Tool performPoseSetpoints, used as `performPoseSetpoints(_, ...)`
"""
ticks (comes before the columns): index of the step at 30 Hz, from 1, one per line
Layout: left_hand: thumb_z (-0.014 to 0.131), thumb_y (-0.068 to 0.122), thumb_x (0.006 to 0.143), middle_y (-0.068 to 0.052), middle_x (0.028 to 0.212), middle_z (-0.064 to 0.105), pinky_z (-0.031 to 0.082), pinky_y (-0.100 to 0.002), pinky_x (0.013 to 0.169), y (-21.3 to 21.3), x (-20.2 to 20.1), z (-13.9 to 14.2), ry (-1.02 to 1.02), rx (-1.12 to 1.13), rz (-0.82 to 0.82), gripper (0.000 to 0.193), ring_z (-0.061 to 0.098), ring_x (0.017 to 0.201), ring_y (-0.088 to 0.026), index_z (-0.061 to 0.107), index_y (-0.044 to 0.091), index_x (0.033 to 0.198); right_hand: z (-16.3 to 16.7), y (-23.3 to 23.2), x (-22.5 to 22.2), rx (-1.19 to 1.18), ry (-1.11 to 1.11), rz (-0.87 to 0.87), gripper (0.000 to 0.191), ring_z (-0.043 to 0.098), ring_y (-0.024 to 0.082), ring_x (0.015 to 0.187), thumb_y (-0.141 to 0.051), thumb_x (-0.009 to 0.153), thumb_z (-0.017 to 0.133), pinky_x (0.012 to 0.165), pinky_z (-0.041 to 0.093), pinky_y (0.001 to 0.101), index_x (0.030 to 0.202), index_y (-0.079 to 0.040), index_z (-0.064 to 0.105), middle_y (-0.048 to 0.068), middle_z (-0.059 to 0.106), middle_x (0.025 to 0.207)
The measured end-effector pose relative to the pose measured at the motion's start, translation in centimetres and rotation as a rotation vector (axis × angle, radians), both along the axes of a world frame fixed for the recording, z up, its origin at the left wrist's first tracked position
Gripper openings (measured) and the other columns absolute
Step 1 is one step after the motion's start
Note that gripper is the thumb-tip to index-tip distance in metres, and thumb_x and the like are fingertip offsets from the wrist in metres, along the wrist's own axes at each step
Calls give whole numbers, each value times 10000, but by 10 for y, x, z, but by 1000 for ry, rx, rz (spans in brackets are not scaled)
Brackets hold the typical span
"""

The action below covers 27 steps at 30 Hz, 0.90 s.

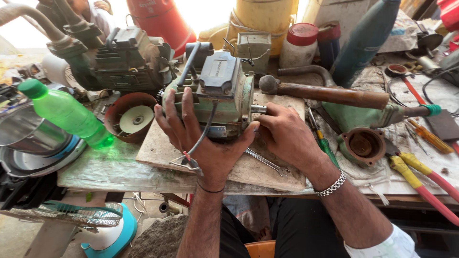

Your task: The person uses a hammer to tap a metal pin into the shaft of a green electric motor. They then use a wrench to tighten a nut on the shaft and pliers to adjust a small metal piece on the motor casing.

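Note:
A pale green electric motor (224, 88) with a dark terminal box on top sits on a wooden board (158, 150). My left hand (201, 138) wraps around the near side of the motor body, fingers spread over it. A grey cable (203, 134) runs down across that hand. My right hand (284, 136) pinches the short steel shaft (258, 109) at the motor's right end. A flat spanner (267, 163) lies on the board under my right wrist.
A green plastic bottle (67, 113) lies at left above steel pans (28, 143). A reddish fan cover (130, 116) and a dark engine (126, 59) stand behind. A hammer (330, 93), screwdrivers (430, 136), pliers with yellow-red handles (420, 179) and a round brown cap (362, 145) crowd the right.

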<state>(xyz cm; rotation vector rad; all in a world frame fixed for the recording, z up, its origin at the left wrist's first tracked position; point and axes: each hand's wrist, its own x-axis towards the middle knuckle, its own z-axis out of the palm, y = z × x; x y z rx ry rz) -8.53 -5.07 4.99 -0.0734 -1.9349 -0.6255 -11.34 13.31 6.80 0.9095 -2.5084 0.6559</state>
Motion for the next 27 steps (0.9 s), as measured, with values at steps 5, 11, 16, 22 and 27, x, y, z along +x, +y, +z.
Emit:
performPoseSetpoints(5,775,791,756,-227,1590,358,210,-730,1268,-1,2,-1,3,9,-3,1139,332,1500,-448,378,92,1564,-3,-1,0,-82,-13,-14,310,655,368,906,-89,754,780,781,554,482,1034,21,705,180,626,982)
performPoseSetpoints(11,763,802,750,-230,1599,333,193,-756,1282,-2,-1,-4,-21,7,-11,1155,310,1532,-452,361,100,1575,0,-3,1,-17,-54,-29,256,671,327,886,-123,810,785,794,562,468,1036,-16,729,146,631,959)
performPoseSetpoints(16,750,808,753,-236,1600,333,198,-749,1251,-4,-1,-7,-31,14,-8,1148,294,1510,-478,377,87,1564,2,-4,3,-84,-139,-78,370,670,318,822,-144,752,800,734,568,455,1077,4,704,156,619,978)
performPoseSetpoints(22,734,832,749,-240,1595,330,166,-749,1276,-3,-3,-7,-21,7,-18,1164,324,1518,-439,372,82,1562,-1,-2,1,-12,-75,-59,324,660,330,847,-166,769,818,764,556,474,1038,-7,732,148,626,921)
performPoseSetpoints(27,729,834,752,-239,1597,330,165,-751,1277,-3,-3,-9,-35,1,-2,1169,316,1522,-442,367,83,1572,-3,-2,0,-10,-37,-38,253,663,324,864,-126,827,784,771,558,469,1053,-20,743,147,627,934)
